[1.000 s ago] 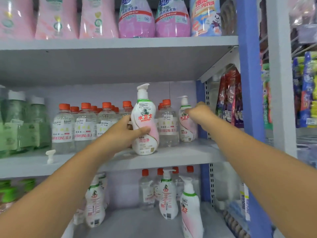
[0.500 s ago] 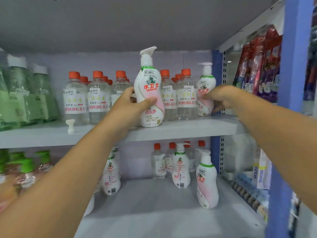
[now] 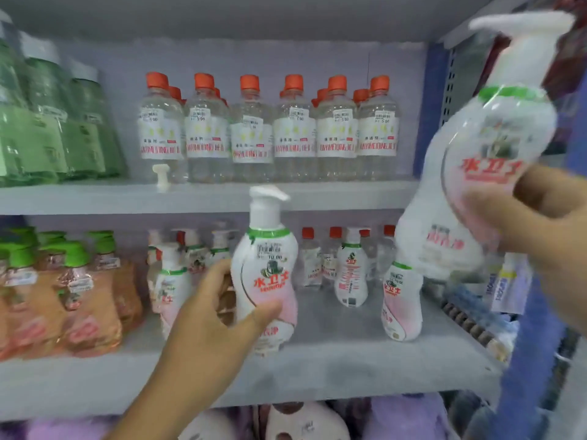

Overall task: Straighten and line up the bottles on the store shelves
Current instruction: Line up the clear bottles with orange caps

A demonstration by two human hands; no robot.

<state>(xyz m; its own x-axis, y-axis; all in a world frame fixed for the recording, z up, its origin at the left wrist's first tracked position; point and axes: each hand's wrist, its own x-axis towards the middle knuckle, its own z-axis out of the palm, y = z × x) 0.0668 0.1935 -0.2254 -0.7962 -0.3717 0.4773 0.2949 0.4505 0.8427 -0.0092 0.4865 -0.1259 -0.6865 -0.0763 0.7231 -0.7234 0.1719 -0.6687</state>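
Bottles with white pump tops are in both my hands, seen from my head camera. My left hand (image 3: 219, 315) curls around one pump bottle (image 3: 265, 274), thumb across its pink lower front, holding it upright at the front of the lower shelf (image 3: 317, 373); whether its base touches the shelf I cannot tell, since my hand and blur cover it. My right hand (image 3: 536, 230) grips a second pump bottle (image 3: 470, 173) tilted up at the right, close to the camera and smeared by motion; that hand is cut off by the frame edge. On the upper shelf (image 3: 95, 196), clear bottles with orange caps (image 3: 251, 128) stand in a row, with a small white loose part (image 3: 161, 174) near their left end and green bottles (image 3: 47, 122) further left. Behind my left-hand bottle, more pump bottles (image 3: 351, 268) stand apart, and orange-tinted bottles with green caps (image 3: 73, 290) crowd the left. Purple packs (image 3: 406, 417) below are blurred. A blue upright (image 3: 533, 360) bounds the shelves on the right.
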